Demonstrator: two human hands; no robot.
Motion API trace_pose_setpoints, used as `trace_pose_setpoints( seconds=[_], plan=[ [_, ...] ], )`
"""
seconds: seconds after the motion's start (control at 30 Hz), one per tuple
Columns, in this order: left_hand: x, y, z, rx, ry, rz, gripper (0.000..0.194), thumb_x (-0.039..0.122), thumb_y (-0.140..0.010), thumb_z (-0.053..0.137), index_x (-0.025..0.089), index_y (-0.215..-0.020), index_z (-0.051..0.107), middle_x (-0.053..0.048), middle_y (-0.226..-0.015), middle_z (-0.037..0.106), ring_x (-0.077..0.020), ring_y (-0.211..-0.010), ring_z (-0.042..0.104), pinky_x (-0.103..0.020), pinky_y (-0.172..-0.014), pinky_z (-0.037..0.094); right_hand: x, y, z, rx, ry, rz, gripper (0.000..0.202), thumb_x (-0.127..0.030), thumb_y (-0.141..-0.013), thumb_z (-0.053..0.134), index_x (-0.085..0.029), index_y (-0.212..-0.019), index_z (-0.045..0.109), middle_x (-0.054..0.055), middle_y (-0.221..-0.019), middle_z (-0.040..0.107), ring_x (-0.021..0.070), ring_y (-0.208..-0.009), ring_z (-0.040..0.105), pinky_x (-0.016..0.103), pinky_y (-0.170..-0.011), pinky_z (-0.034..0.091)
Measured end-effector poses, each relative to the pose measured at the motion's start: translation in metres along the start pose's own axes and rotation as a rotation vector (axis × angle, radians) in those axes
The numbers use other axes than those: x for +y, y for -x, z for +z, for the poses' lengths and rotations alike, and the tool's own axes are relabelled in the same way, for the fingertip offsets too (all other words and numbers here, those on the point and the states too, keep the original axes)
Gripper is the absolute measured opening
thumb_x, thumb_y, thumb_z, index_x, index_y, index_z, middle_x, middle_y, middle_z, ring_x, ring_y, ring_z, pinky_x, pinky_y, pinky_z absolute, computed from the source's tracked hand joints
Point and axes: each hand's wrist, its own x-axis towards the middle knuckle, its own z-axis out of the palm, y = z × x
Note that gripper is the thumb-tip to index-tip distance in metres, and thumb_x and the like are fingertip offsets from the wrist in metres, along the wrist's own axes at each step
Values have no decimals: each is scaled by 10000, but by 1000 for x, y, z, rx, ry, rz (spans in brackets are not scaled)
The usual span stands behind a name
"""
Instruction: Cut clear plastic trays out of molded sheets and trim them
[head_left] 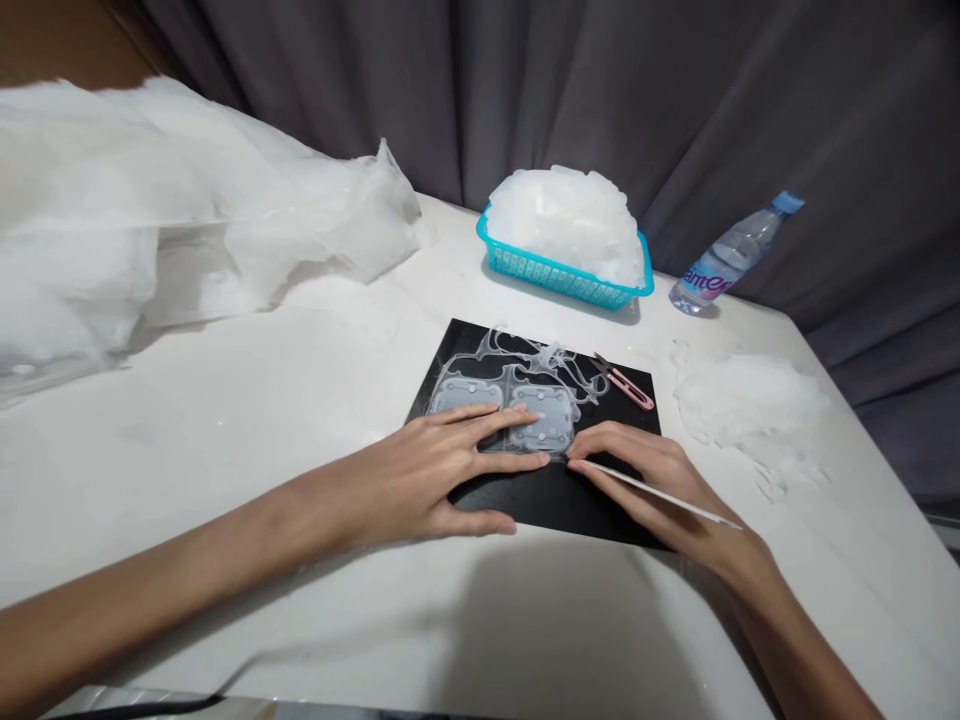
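My left hand (457, 460) lies flat with its fingers spread, pressing on a translucent moulded sheet with two rounded-square pieces (541, 418). The sheet rests on a black mat (540, 500). Pinched in my right hand (645, 480) is a thin white stick-like tool (667, 494), its tip hidden by my fingers at the lower right edge of the right-hand piece. Loose translucent trimmings (551, 358) curl along the far side of the sheet. Close to them, on the mat's far right, are small pink-handled thread snips (626, 383).
A turquoise basket (562, 280) heaped with translucent pieces stands at the back. Right of it is a water bottle (731, 258). Large plastic bags (225, 200) cover the back left. A pile of clear scraps (757, 410) lies at the right, near the table's edge. A grey curtain (675, 90) hangs behind.
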Motion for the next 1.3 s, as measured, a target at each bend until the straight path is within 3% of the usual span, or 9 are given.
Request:
trace_pose_setpoints(
  seconds=[0.33, 0.47, 0.6, 0.7, 0.83, 0.93, 1.07, 1.2, 1.3],
  plan=[
    [-7, 2, 7, 0, 39, 18, 653, 655, -989, 553, 401, -1581, 447, -29, -1742, 227, -363, -1574, 299, -501, -1267, 298, 2, -7, 12, 5, 33, -139, 140, -198, -1067, 538, -224, -1147, 650, 60, -1119, 713, 196, -1061, 676, 340, -944, 538],
    [-8, 2, 6, -6, 86, 18, 651, 634, -997, 557, 387, -1587, 439, -45, -1764, 82, -353, -1598, 232, -496, -1281, 262, 11, -9, 16, 32, 187, -256, 153, -227, -1071, 533, -208, -1168, 650, 89, -1110, 720, 218, -1053, 687, 366, -918, 576],
    [-5, 2, 2, -29, 132, -5, 645, 618, -998, 568, 392, -1587, 432, -27, -1757, -81, -354, -1618, 114, -506, -1290, 225, 22, -10, 23, 82, 463, -343, 309, -233, -1080, 497, -216, -1370, 601, 123, -1252, 708, 256, -1117, 671, 403, -916, 594],
    [-3, 2, -2, -52, 168, -31, 651, 620, -994, 574, 391, -1587, 430, -24, -1747, -120, -371, -1616, 62, -529, -1293, 195, 27, -20, 23, 198, 506, -372, 324, -169, -1068, 491, -195, -1366, 614, 125, -1183, 727, 259, -1056, 664, 414, -901, 587],
    [-4, 2, -3, -77, 212, -70, 652, 638, -986, 575, 439, -1584, 409, 2, -1740, -138, -388, -1610, 30, -551, -1291, 180, 34, -41, 11, 516, 403, -193, 251, -169, -1066, 483, -202, -1218, 680, 117, -1091, 725, 264, -1031, 657, 455, -935, 553],
    [-5, 2, -3, -86, 222, -81, 648, 648, -984, 570, 457, -1581, 404, 1, -1749, -90, -379, -1613, 36, -554, -1293, 169, 42, -49, 0, 657, 322, -104, 209, -206, -1062, 502, -202, -1139, 697, 105, -1087, 721, 259, -1037, 667, 452, -960, 534],
    [-5, 3, -5, -76, 286, -113, 660, 666, -945, 619, 469, -1553, 455, 6, -1764, 16, -390, -1615, 92, -564, -1287, 186, 38, -45, -8, 717, 188, -32, 175, -233, -1045, 546, -211, -1098, 711, 84, -1089, 719, 240, -1040, 681, 408, -950, 533],
    [-3, -3, -11, 99, 517, -277, 628, 671, -942, 620, 383, -1498, 561, -39, -1644, 459, -342, -1505, 425, -499, -1247, 314, 9, -35, 5, 614, 95, -45, 175, -229, -1041, 559, -231, -1118, 717, 70, -1081, 709, 228, -1037, 674, 384, -936, 524],
    [-4, -13, -12, 307, 769, -348, 538, 616, -1066, 389, 247, -1190, 760, -65, -1315, 715, -271, -1277, 621, -410, -1183, 384, -14, -29, 23, 502, 42, -102, 232, -205, -1041, 559, -248, -1216, 705, 65, -1057, 691, 218, -1003, 655, 371, -916, 519]
  ],
)
